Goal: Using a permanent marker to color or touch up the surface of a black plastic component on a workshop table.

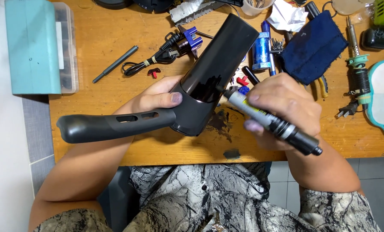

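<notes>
The left hand [157, 99] is clamping the black hair dryer [209, 81] steady; the right hand [286, 107] is gripping an electric screwdriver [271, 122], which should be meeting the casing squarely.

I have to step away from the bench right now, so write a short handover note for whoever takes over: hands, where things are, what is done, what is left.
Left hand: grips the black hair dryer at the joint of handle and barrel, held above the wooden table.
Right hand: holds a powered screwdriver, tip against the dryer body near the joint.
Nearby: coiled black cord, dark blue cloth, soldering iron, small red parts.
Done: dryer casing looks closed; no removed screws can be made out.
Left: the work at that joint, probably a screw.
</notes>
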